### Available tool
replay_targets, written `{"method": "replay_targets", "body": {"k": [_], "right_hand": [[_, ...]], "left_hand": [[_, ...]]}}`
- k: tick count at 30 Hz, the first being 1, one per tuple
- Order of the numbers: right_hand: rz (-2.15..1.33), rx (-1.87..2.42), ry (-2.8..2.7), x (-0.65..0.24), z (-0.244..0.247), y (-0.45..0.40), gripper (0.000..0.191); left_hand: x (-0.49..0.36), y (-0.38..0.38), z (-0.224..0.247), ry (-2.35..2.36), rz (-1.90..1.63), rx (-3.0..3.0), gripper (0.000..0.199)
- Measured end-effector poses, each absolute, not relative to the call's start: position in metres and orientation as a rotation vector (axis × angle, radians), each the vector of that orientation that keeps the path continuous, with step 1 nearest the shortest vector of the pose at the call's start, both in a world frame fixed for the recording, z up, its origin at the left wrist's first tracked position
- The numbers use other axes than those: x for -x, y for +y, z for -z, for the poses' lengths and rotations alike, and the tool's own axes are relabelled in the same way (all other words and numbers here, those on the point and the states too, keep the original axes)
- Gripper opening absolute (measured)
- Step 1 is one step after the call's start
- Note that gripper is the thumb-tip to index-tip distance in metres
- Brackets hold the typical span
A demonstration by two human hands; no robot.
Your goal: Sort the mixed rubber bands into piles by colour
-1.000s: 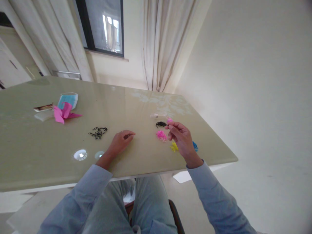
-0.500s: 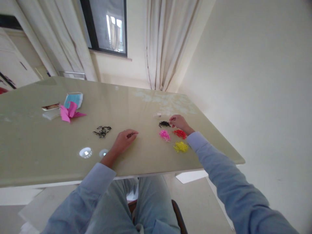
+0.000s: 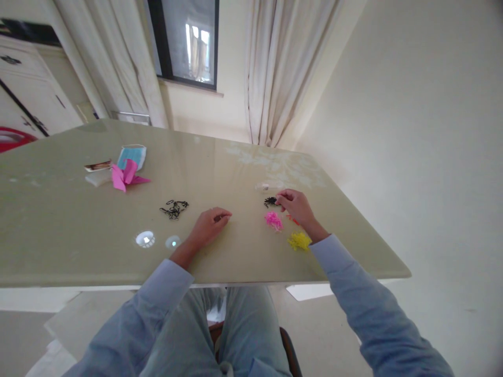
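My left hand [image 3: 210, 226] rests on the table with its fingers curled together in a pinch; what they hold, if anything, is too small to name. My right hand [image 3: 295, 205] is pinched at the right edge of a small black pile [image 3: 270, 201], and anything between its fingertips is too small to tell. Just below lie a pink pile [image 3: 274, 221] and a red pile [image 3: 294, 219], the red one mostly hidden by my right hand. A yellow pile [image 3: 299, 241] sits beside my right wrist. Left of my left hand is a loose heap of black loops [image 3: 174, 209].
A clear small object [image 3: 269, 186] lies behind the black pile. At the left of the table [image 3: 98, 256] are a pink folded paper [image 3: 128, 175], a blue mask [image 3: 132, 156], a brown-and-white strip [image 3: 98, 166] and a translucent packet [image 3: 97, 179].
The view has shifted slightly, so the table's things appear further right. My right hand has moved a little toward me and now covers much of the red pile. My left hand keeps its pinch.
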State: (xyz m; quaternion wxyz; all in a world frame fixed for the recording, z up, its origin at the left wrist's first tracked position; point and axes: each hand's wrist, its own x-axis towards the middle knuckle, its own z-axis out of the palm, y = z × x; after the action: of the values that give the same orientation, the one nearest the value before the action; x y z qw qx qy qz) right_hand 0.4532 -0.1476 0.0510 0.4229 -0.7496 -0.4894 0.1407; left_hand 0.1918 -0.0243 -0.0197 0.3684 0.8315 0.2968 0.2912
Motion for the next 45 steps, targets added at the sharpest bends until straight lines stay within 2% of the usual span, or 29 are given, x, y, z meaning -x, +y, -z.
{"method": "replay_targets", "body": {"k": [5, 9, 14, 27, 30, 35, 39, 45], "right_hand": [[-0.585, 1.689, -1.442, -0.381, -0.028, -0.142, 0.017], [-0.583, 1.682, -1.592, -0.346, -0.007, -0.123, 0.018], [-0.356, 1.818, -1.611, -0.340, 0.005, -0.107, 0.021], [-0.370, 1.808, -1.611, -0.342, 0.004, -0.113, 0.020], [-0.377, 1.813, -1.626, -0.341, 0.002, -0.113, 0.026], [-0.347, 1.845, -1.649, -0.340, 0.001, -0.113, 0.031], [-0.343, 1.852, -1.655, -0.340, 0.002, -0.112, 0.031], [-0.332, 1.833, -1.658, -0.342, 0.006, -0.111, 0.030]], "left_hand": [[-0.192, -0.027, 0.017, 0.777, -0.780, -2.085, 0.028], [-0.191, -0.029, 0.014, 0.796, -0.833, -1.999, 0.026], [-0.191, -0.030, 0.012, 0.859, -0.898, -1.942, 0.021], [-0.137, -0.035, 0.012, 1.097, -1.159, -2.192, 0.022], [-0.109, -0.012, 0.013, 1.243, -1.143, -2.275, 0.026], [-0.068, 0.030, 0.013, 1.448, -0.857, -2.506, 0.036], [-0.055, 0.048, 0.009, 1.341, -0.684, -2.582, 0.031], [-0.053, 0.053, 0.005, 1.315, -0.688, -2.526, 0.024]]}}
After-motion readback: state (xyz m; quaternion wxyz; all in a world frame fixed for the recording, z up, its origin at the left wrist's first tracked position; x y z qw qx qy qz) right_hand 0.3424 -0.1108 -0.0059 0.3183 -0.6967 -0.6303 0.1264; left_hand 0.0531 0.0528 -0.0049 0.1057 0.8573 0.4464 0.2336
